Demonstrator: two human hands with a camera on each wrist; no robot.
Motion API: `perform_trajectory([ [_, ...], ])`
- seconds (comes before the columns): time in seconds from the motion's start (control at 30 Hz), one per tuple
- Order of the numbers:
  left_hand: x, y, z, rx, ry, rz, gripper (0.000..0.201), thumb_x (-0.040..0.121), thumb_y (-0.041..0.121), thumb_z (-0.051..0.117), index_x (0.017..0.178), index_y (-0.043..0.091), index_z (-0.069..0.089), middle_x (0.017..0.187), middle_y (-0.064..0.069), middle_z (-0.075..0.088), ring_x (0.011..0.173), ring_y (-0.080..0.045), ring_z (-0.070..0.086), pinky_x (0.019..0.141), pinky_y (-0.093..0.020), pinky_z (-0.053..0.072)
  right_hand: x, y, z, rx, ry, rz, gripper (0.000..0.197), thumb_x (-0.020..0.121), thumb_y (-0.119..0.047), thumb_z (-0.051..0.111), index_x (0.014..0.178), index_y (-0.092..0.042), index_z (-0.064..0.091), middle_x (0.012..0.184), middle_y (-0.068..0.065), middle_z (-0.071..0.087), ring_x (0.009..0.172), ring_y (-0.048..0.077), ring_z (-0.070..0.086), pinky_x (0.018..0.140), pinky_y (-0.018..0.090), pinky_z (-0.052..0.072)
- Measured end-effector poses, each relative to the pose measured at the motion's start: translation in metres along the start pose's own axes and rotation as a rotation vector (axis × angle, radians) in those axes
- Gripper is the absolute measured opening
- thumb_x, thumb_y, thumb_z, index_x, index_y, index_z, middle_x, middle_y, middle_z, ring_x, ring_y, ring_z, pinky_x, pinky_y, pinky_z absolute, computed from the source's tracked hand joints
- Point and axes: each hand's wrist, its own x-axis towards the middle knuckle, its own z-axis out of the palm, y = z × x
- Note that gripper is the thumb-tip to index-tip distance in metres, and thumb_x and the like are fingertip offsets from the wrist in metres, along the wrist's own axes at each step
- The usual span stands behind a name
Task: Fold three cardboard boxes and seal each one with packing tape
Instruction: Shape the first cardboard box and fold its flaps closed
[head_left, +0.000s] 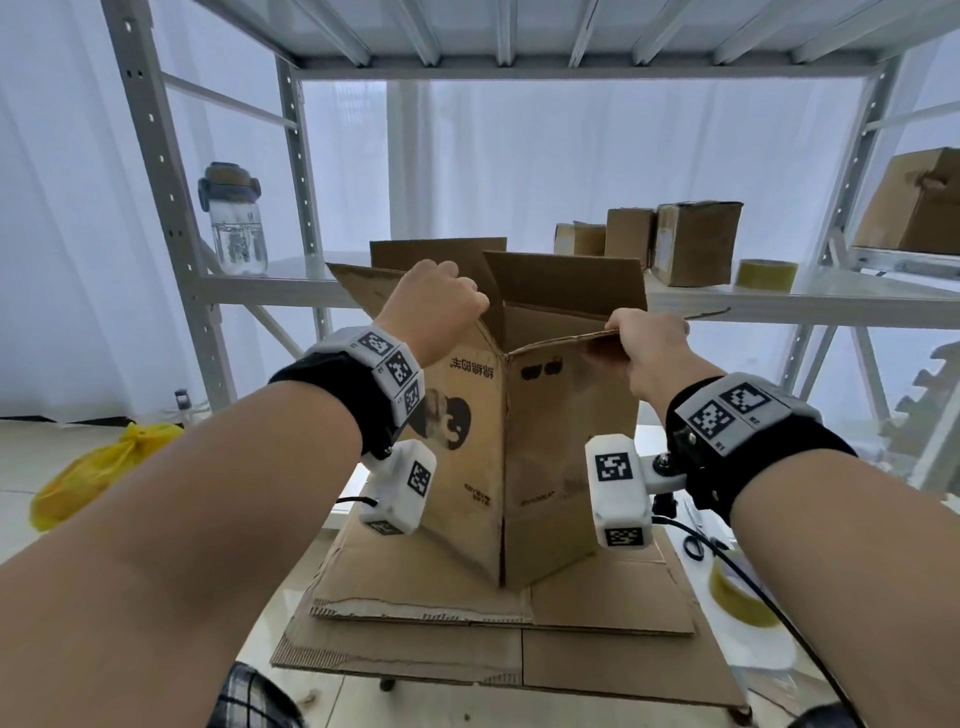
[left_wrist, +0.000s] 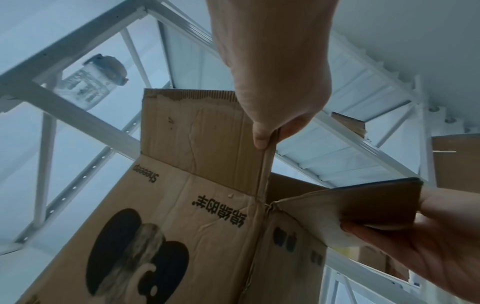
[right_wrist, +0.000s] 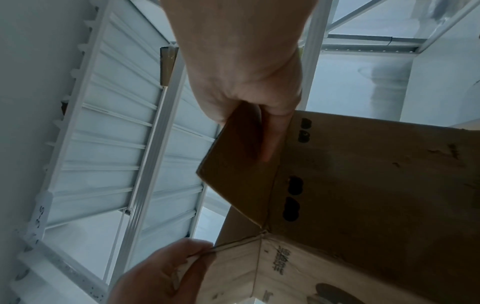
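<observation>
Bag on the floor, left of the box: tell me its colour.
Yellow; the bag shows best in the head view.

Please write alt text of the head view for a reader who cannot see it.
Two hands open an upright cardboard box: the left hand and right hand each grip a top flap. The box stands on flattened cardboard; behind, a shelf holds small boxes and a tape roll.

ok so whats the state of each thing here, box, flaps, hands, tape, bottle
cardboard box: upright on flat cardboard sheets, top open, untaped
left flap: standing up, pinched by left hand
right flap: folded outward, gripped by right hand
tape roll: on shelf, untouched
water bottle: upright, lid closed
</observation>
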Motion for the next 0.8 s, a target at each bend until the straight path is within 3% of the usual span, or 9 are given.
perform_trajectory([
  [0.13,-0.006,-0.001,0.009,-0.018,-0.025,-0.025,0.017,0.097,0.014,0.047,0.103,0.014,0.064,0.092,-0.002,0.065,0.085,-0.018,0.053,0.081,-0.032,0.047,0.0,0.004,0.0,-0.199,0.082,-0.031,0.067,0.08,-0.022,0.064,0.132,-0.016,0.021,0.126,0.016,0.048,0.111,0.027,0.055,0.091,0.041,0.054],
  [0.2,-0.007,-0.001,0.012,-0.022,-0.042,-0.055,0.018,0.097,0.013,0.048,0.104,0.015,0.064,0.095,-0.002,0.065,0.09,-0.019,0.055,0.083,-0.033,0.047,0.003,0.006,-0.004,-0.45,0.175,-0.164,0.093,0.082,-0.031,0.062,0.15,-0.022,0.0,0.155,0.014,0.015,0.136,0.037,0.031,0.106,0.045,0.04],
  [0.3,-0.008,-0.003,0.013,-0.024,-0.077,-0.09,0.017,0.096,0.013,0.05,0.105,0.015,0.063,0.096,-0.003,0.065,0.092,-0.021,0.056,0.083,-0.033,0.046,0.006,0.006,-0.011,-0.912,0.181,-0.598,0.068,0.092,-0.05,0.045,0.151,-0.027,0.019,0.16,0.012,0.004,0.144,0.039,0.009,0.115,0.053,0.018],
  [0.37,-0.007,-0.002,0.014,-0.019,-0.086,-0.102,0.016,0.096,0.015,0.051,0.106,0.015,0.064,0.095,-0.004,0.065,0.091,-0.021,0.057,0.082,-0.033,0.047,0.012,0.006,-0.018,-1.177,0.045,-0.718,0.07,0.088,-0.072,0.024,0.137,-0.026,0.046,0.151,0.011,0.031,0.141,0.036,0.02,0.115,0.054,0.016],
  [0.43,-0.006,-0.001,0.017,-0.028,-0.092,-0.137,0.019,0.097,0.019,0.051,0.109,0.015,0.066,0.097,-0.004,0.066,0.091,-0.02,0.058,0.081,-0.032,0.048,0.016,0.007,-0.027,-1.3,-0.046,-0.722,0.071,0.084,-0.078,0.029,0.125,-0.026,0.054,0.133,0.005,0.05,0.132,0.034,0.034,0.111,0.052,0.022],
  [0.53,-0.001,-0.002,0.022,-0.226,-0.105,-0.164,0.035,0.095,0.044,0.049,0.12,0.025,0.064,0.114,0.0,0.064,0.108,-0.022,0.054,0.096,-0.039,0.043,0.01,0.003,-0.038,-1.428,-0.022,-0.89,0.008,0.096,-0.03,0.051,0.103,-0.028,0.054,0.098,-0.001,0.061,0.106,0.027,0.055,0.096,0.04,0.026],
  [0.67,0.006,-0.006,0.004,-0.727,-0.069,-0.138,0.083,0.071,0.074,0.054,0.142,0.034,0.038,0.131,0.007,0.056,0.127,-0.019,0.042,0.111,-0.047,0.02,0.001,-0.012,-0.032,-1.403,-0.055,-1.093,0.021,0.095,-0.011,0.051,0.1,-0.026,0.064,0.08,-0.007,0.056,0.081,0.017,0.05,0.097,0.037,0.025],
  [0.73,0.008,-0.007,-0.004,-0.677,-0.093,-0.052,0.072,0.071,0.073,0.056,0.132,0.037,0.049,0.119,0.012,0.06,0.118,-0.012,0.047,0.113,-0.049,0.017,-0.008,-0.02,-0.022,-1.454,-0.127,-1.191,0.01,0.095,-0.023,0.056,0.098,-0.026,0.065,0.075,-0.008,0.055,0.074,0.014,0.047,0.096,0.036,0.029],
  [0.8,0.01,-0.012,-0.004,-0.553,-0.17,-0.017,0.029,0.085,0.057,0.057,0.104,0.036,0.064,0.101,0.014,0.065,0.108,-0.008,0.053,0.117,-0.049,0.006,-0.017,-0.023,-0.013,-1.487,-0.228,-1.244,0.01,0.093,-0.032,0.058,0.094,-0.025,0.065,0.072,-0.008,0.055,0.071,0.015,0.05,0.09,0.036,0.037],
])
